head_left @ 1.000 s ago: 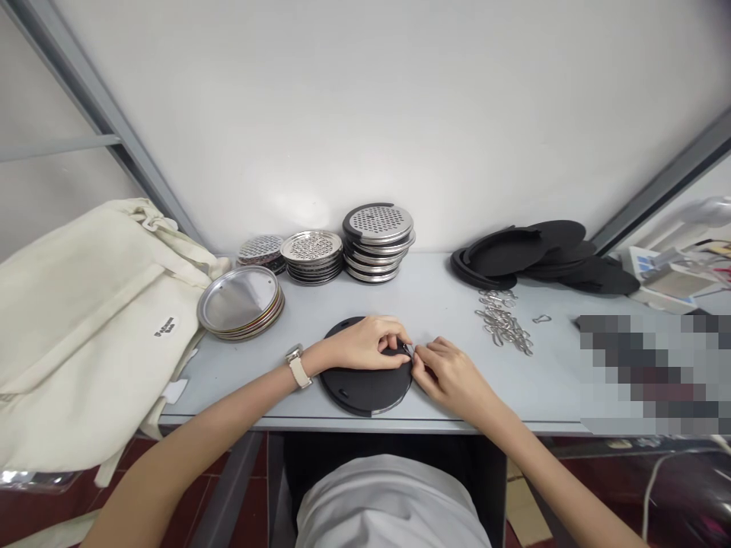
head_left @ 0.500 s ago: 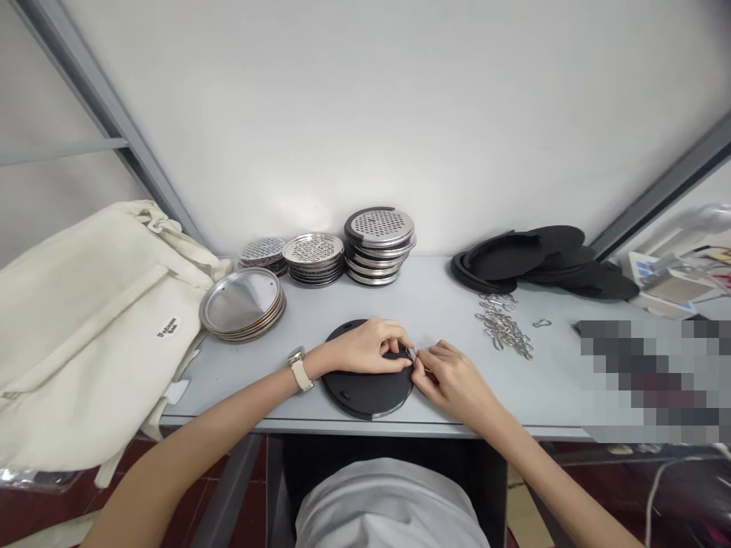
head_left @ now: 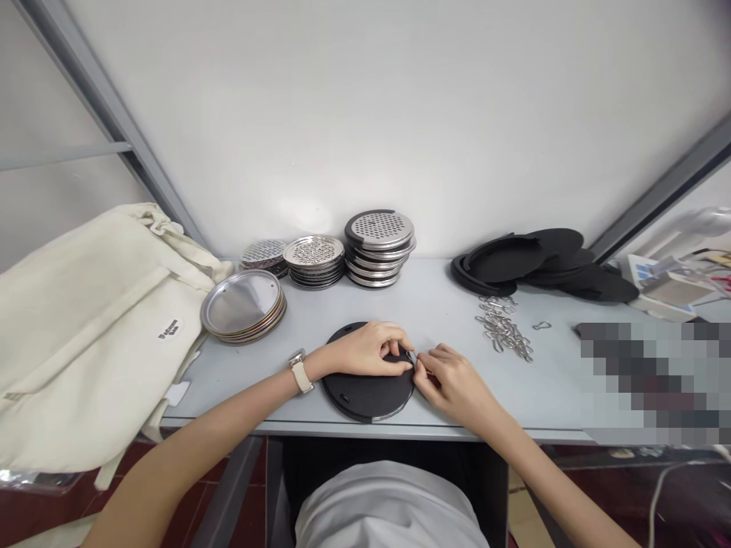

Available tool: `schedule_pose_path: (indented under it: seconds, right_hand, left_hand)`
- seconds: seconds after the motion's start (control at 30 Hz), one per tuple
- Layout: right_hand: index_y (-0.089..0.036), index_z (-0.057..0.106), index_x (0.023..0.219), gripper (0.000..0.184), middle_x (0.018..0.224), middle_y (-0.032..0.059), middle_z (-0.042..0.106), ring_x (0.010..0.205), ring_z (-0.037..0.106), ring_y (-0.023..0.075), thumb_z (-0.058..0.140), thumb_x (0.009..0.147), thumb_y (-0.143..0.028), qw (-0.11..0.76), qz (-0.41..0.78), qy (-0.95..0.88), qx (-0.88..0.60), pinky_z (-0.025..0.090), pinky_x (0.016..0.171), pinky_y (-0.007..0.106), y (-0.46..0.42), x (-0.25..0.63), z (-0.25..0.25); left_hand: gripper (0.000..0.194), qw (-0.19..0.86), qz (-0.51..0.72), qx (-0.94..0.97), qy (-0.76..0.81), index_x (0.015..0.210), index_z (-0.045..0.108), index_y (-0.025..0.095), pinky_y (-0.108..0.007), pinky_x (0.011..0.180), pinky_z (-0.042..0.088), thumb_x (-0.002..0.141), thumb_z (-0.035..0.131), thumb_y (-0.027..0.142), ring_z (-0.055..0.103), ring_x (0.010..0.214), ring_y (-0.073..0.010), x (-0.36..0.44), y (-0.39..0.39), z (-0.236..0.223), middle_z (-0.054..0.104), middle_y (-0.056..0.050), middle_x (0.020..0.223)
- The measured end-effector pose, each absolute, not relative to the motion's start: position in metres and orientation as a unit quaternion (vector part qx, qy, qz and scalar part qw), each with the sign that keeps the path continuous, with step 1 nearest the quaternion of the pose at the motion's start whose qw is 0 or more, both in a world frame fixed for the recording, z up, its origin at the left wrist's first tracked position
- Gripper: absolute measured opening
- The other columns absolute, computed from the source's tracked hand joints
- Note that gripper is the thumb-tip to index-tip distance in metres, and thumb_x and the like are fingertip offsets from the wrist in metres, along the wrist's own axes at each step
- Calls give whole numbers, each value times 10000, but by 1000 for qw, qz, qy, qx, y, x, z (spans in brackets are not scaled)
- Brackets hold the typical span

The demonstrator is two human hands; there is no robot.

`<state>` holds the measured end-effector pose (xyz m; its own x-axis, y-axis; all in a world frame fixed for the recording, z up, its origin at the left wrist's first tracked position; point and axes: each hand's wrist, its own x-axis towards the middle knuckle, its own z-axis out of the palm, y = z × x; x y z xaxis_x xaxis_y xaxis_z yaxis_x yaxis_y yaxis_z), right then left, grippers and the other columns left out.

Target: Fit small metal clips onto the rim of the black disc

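A round black disc (head_left: 365, 394) with a thin metal edge lies flat near the table's front edge. My left hand (head_left: 368, 348) rests on top of it, fingers curled and pinched at its right rim. My right hand (head_left: 451, 377) meets it there, fingertips pinched on a small metal clip (head_left: 412, 356) at the disc's edge. A watch with a pale strap (head_left: 298, 371) sits on my left wrist.
A heap of metal clips (head_left: 505, 327) lies to the right, with black discs (head_left: 537, 259) behind. Stacks of perforated metal discs (head_left: 378, 245) line the wall and plain metal plates (head_left: 243, 304) sit left. A cream bag (head_left: 85, 335) overhangs the grey table (head_left: 439, 304).
Both hands stay pinched at the disc's right rim, with only small finger shifts. The view has tilted slightly.
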<state>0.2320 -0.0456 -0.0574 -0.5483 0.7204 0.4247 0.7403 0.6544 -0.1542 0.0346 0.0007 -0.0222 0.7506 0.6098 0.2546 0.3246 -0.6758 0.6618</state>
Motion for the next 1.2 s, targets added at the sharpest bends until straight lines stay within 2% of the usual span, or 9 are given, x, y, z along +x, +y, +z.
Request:
schedule_pose_path:
  seconds: [0.27, 0.53, 0.77, 1.03, 1.2]
  right_hand:
    - [-201, 410, 634, 335, 575, 7, 472, 572, 443, 154, 308, 952, -217, 198, 74, -873, -439, 362, 658, 298, -45, 234, -54]
    - [-206, 371, 585, 340, 543, -1, 456, 564, 444, 151, 370, 924, -225, 218, 91, -859, -454, 348, 618, 282, -45, 233, -51]
    - [-212, 381, 673, 225, 548, -28, 460, 562, 452, 147, 403, 895, -190, 240, 118, -848, -458, 344, 604, 270, -47, 230, -46]
    - [-205, 420, 655, 318, 559, -11, 485, 556, 449, 147, 332, 958, -239, 236, 127, -855, -443, 353, 621, 283, -45, 231, -48]
    - [-204, 430, 646, 297, 553, -9, 486, 564, 456, 149, 375, 937, -236, 239, 122, -854, -446, 362, 618, 284, -47, 232, -46]
  left_hand:
    - [179, 304, 233, 888, 253, 881, 596, 141, -190, 602, 390, 753, 652, 253, 462, 630, -76, 34, 1, -22, 515, 20, 734]
    - [234, 332, 220, 878, 267, 961, 614, 143, -195, 614, 406, 761, 660, 255, 467, 630, -76, 34, 1, -21, 534, 8, 771]
    - [245, 351, 205, 874, 266, 997, 632, 149, -193, 590, 398, 783, 648, 270, 444, 609, -71, 33, 1, -18, 525, 2, 781]
    - [257, 346, 209, 878, 257, 1007, 639, 147, -194, 582, 384, 788, 649, 280, 435, 597, -66, 33, 2, -18, 523, 7, 772]
    - [258, 351, 202, 876, 262, 1004, 642, 141, -194, 584, 385, 794, 648, 289, 433, 598, -65, 33, 2, -17, 526, 2, 780]
